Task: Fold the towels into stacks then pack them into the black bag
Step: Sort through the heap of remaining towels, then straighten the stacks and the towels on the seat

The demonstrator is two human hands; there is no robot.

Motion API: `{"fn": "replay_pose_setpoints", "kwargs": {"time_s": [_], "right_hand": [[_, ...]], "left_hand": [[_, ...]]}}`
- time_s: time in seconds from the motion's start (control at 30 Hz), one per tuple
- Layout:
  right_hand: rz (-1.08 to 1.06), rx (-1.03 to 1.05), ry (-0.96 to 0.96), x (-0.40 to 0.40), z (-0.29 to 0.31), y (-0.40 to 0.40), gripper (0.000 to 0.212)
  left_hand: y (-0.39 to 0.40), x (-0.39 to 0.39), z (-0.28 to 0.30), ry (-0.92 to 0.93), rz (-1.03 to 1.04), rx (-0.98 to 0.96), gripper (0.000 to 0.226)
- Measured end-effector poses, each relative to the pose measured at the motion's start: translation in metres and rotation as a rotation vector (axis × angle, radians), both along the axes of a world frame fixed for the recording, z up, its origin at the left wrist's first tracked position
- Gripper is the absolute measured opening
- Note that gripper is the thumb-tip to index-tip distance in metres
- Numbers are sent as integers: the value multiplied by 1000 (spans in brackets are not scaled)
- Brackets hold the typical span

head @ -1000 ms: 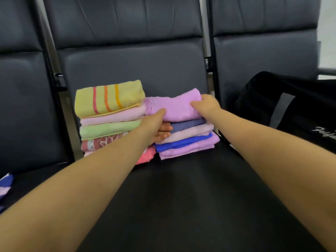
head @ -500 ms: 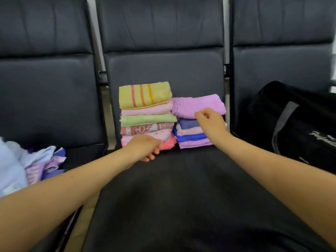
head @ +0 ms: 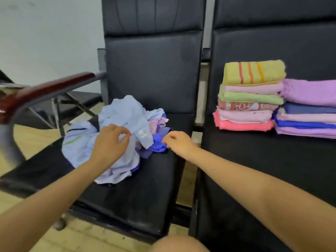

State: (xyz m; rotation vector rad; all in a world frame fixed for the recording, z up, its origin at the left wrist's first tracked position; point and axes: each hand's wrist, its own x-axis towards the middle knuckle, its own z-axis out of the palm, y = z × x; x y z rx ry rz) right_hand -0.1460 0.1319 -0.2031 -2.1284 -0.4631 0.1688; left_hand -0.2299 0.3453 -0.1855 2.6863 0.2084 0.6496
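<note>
Centre-left of frame, unfolded towel pile [head: 116, 135] on black chair seat [head: 141, 193]. Left hand [head: 111, 144] over it, fingers curled, pinching pale blue cloth. Right hand [head: 179, 143] beside pile, loosely curled, holding nothing. Folded stacks [head: 254, 95] right of frame.

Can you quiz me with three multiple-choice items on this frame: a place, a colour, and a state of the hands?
1. Where does the unfolded towel pile lie?
A. On the left chair seat
B. On the floor
C. On top of the folded stacks

2. What colour is the top towel of the left folded stack?
A. Blue
B. Yellow with stripes
C. White

3. What is the left hand doing?
A. Resting on the armrest
B. Gripping the light blue towel
C. Pressing on a folded stack

Answers: 1 A, the heap sits on the black seat left of the stacks. 2 B, yellow with red and orange stripes. 3 B, its fingers pinch the light blue cloth in the pile.
</note>
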Motion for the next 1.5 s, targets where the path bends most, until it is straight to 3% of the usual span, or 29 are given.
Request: {"fn": "replay_pose_setpoints", "kwargs": {"time_s": [0.13, 0.23, 0.3, 0.4, 0.53, 0.63, 0.7, 0.8, 1.0, 1.07, 1.2, 1.3, 1.4, 1.5], "right_hand": [[31, -9, 11, 5, -1, 63, 15], [-42, -15, -83, 16, 5, 95, 27], [-93, -38, -127, 28, 8, 113, 44], [-176, -77, -204, 47, 17, 138, 46], [-171, -28, -233, 60, 35, 171, 81], [31, -357, -274, 70, 30, 182, 85], [117, -519, -277, 75, 22, 181, 73], [136, -412, -345, 78, 20, 173, 33], [150, -263, -190, 66, 33, 145, 45], [154, -87, -60, 59, 40, 139, 43], [23, 287, 167, 45, 81, 125, 20], [-76, 540, 316, 40, 126, 106, 24], [-118, 622, 201, 36, 165, 75, 19], [-128, 537, -107, 19, 185, 32, 29]], "left_hand": [[58, -6, -26, 126, 216, -63, 42], [73, -5, -49, 272, 177, -176, 61], [75, -5, -63, 184, 154, -198, 48], [76, -5, -68, 51, 92, -329, 24], [76, -8, -64, -78, 47, -570, 35], [76, -5, -66, -135, 134, -630, 27], [77, -3, -68, -156, 156, -644, 27], [74, -5, -67, -179, 152, -645, 27], [70, -7, -66, -144, 143, -500, 29], [69, -7, -66, -147, 147, -478, 31], [69, -7, -66, -146, 155, -414, 37], [69, -3, -65, -68, 150, -359, 39], [59, 1, -51, 5, 197, -399, 41], [25, 11, -18, -103, 165, -587, 38]]}}
